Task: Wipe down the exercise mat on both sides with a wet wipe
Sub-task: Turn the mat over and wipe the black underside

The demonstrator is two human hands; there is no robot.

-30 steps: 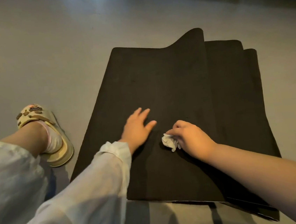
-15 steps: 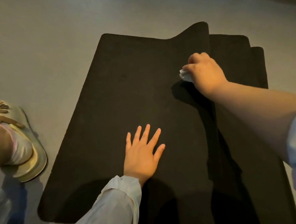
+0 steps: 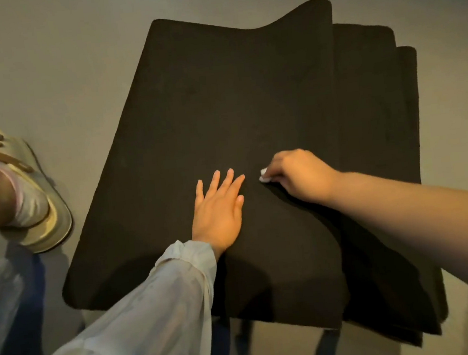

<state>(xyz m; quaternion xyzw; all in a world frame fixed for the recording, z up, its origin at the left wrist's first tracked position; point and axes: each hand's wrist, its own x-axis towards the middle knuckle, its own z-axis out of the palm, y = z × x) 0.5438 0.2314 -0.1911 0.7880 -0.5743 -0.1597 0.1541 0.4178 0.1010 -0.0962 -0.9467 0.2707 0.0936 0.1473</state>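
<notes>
Near, at 6 o'clock: left hand flat, fingers spread, pinning the folded exercise mat to the floor; right hand at 3 o'clock of it, fingers curled, pinching a wet wipe against the top layer. Far, at 12 to 1 o'clock: top layer's edge curls up over offset lower layers. Risk: a stroke toward it could catch or flip that lip, or shift the stack; the small wad may leave unwiped strips.
</notes>
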